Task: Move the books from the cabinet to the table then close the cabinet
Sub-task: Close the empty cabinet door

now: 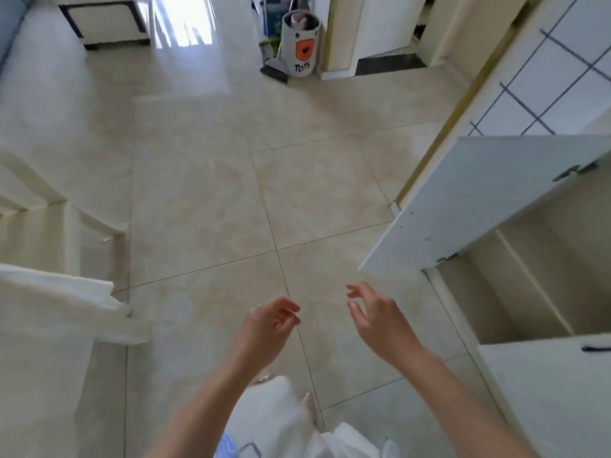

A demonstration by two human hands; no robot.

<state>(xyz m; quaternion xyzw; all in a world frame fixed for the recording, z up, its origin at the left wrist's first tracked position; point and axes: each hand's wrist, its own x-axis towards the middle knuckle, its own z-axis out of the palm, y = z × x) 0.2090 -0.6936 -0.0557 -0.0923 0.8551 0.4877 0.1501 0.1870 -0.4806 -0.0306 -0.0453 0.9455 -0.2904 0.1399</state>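
Both the left hand [271, 320] and right hand [375, 314] hang empty, so the open cabinet door [469, 206] just beyond the right fingers could catch a careless swing

Bright daylight w/ glare on floor [185, 38] top left, soft motion blur, wide-angle edge warp.

Glossy beige tile floor [205, 206], smooth matt white-painted cabinet door [469, 206], dark metal hinges [575, 170].

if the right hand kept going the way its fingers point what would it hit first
Probably nothing soon: the right hand points over bare floor, passing left of the open cabinet door, though depth is unclear.
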